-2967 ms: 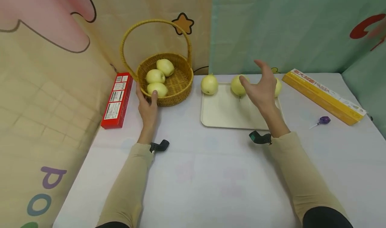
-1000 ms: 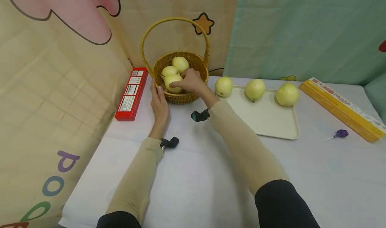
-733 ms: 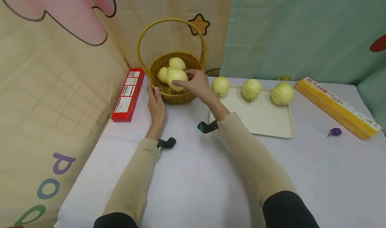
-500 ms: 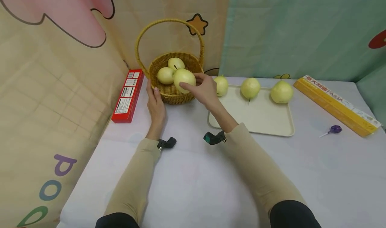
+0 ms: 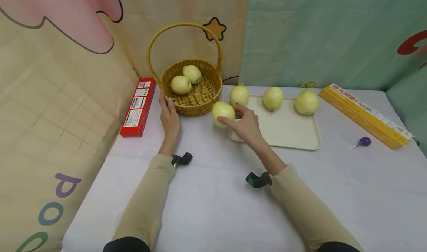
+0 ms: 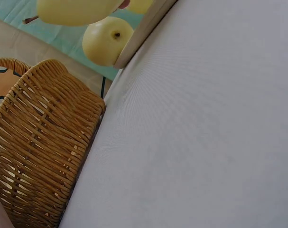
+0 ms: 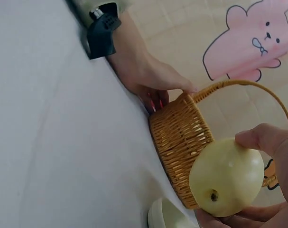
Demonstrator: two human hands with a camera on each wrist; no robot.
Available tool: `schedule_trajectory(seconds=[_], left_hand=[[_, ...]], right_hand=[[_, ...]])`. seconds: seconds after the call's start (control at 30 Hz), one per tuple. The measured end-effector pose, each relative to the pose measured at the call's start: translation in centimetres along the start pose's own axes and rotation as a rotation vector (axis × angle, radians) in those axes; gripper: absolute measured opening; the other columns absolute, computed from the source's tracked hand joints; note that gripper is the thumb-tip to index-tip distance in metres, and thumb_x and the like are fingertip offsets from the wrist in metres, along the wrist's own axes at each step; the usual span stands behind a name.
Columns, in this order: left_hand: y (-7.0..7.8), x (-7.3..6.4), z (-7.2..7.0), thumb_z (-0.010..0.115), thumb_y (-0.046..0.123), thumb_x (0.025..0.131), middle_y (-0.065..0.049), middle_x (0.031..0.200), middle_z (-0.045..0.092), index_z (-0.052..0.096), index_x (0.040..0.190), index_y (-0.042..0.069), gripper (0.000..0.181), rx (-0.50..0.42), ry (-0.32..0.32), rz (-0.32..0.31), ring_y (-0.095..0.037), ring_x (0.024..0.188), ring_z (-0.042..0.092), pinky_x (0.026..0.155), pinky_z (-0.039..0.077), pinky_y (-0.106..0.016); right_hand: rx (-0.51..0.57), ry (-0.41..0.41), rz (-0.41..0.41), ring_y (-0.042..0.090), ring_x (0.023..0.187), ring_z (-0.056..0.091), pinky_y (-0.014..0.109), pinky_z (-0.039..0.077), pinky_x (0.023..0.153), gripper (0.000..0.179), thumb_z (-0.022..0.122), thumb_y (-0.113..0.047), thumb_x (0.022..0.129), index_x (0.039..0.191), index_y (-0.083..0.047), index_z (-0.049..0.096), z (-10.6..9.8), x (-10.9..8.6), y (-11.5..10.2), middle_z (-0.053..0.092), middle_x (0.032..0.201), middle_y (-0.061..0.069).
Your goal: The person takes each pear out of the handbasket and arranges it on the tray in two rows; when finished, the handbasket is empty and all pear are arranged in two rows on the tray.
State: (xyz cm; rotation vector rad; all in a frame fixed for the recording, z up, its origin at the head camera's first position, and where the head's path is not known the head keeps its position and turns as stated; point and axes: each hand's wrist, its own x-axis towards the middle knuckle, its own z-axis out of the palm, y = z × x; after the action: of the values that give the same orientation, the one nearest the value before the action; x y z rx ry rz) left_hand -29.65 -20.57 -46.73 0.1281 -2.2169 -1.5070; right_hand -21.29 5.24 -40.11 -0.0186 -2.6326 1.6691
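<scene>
My right hand pinches a pale yellow-green pear between thumb and fingers, in the air between the wicker basket and the cream tray. The right wrist view shows the held pear close up, thumb on top and fingers below. My left hand holds the basket's near left side, thumb at the front, some fingertips hidden. Two pears lie inside the basket. Along the tray's back edge sit three more: a left pear, a middle pear and a right pear.
A red box lies left of the basket. Right of the tray lies a long yellow box, with a purple lollipop in front of it. The basket's tall handle arches over it. Printed curtains stand behind the white-covered table.
My right hand came from over the tray to the basket, took the nearest pear and lifted it out, rightward and toward me. My left hand stays at the basket.
</scene>
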Motion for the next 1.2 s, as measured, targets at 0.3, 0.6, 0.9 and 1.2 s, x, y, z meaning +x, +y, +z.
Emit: schedule_trajectory(seconds=[0.3,0.6,0.9,1.2], left_hand=[[-0.1,0.0,-0.2,0.029,0.049,0.114,0.007,0.174,0.027,0.021,0.169,0.032,0.058,0.007,-0.005,0.009,-0.012,0.158,0.029,0.129,0.024,-0.033],[-0.1,0.1,-0.8,0.029,0.052,0.114,0.010,0.175,0.025,0.019,0.169,0.034,0.059,-0.015,-0.005,-0.007,-0.008,0.158,0.027,0.130,0.022,-0.031],[-0.2,0.1,0.0,0.029,0.050,0.114,0.009,0.175,0.025,0.018,0.169,0.033,0.059,-0.005,-0.017,0.001,-0.010,0.158,0.027,0.130,0.022,-0.031],[-0.1,0.1,0.1,0.029,0.050,0.114,0.008,0.175,0.025,0.019,0.169,0.031,0.059,-0.002,-0.014,0.008,-0.010,0.158,0.028,0.129,0.023,-0.031]], right_hand=[[-0.128,0.003,0.080,0.032,0.121,0.067,0.049,0.054,0.100,0.072,0.081,-0.053,0.086,0.137,-0.006,0.063,-1.6,-1.4,2.7,0.072,0.129,0.015],[-0.340,-0.093,0.060,0.034,0.104,0.065,0.044,0.054,0.085,0.071,0.074,-0.061,0.090,0.126,-0.001,0.066,-3.0,-1.5,1.7,0.073,0.110,0.018],[-0.122,-0.273,-0.014,0.037,0.147,0.049,0.055,0.043,0.118,0.077,0.079,-0.026,0.093,0.157,-0.003,0.042,-5.0,-0.5,2.7,0.054,0.155,0.019],[-0.150,-0.234,0.034,0.042,0.140,0.053,0.058,0.044,0.115,0.082,0.083,-0.031,0.090,0.156,-0.003,0.044,-4.4,-0.7,2.9,0.054,0.152,0.025]])
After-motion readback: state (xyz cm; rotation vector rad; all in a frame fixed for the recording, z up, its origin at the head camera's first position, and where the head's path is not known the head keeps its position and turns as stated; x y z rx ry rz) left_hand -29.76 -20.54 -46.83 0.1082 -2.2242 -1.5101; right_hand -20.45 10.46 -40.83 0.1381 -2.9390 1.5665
